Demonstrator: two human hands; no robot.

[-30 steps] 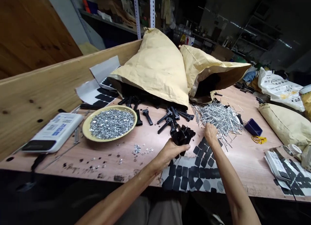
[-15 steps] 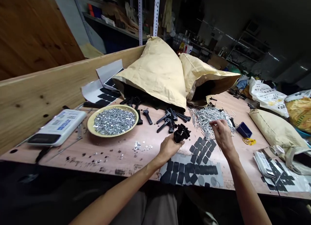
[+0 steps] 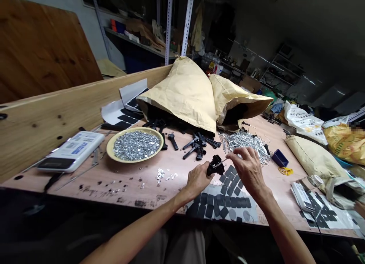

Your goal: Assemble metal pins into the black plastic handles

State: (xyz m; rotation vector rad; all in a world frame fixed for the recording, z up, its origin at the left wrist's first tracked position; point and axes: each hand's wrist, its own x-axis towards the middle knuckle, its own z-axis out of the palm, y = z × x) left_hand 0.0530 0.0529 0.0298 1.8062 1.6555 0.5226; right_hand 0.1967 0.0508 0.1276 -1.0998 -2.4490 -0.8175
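My left hand is closed around a black plastic clamp-like part above the table's front half. Between the fingertips of my right hand is a thin metal pin, its far end at the black part; whether it has entered a hole I cannot tell. Behind my right hand lies a heap of similar metal pins. More black plastic parts lie loose beyond my left hand. Below both hands are black adhesive pads on a clear sheet.
A yellow bowl of metal washers stands at left, beside a white digital scale. Two paper sacks lie open-mouthed at the back. To the right are a small blue tray and another sack. A person's hand shows at the right edge.
My right hand has come from the pin heap toward my left hand, now with a pin in its fingers. The black part has turned sideways in my left hand. The view has shifted slightly.
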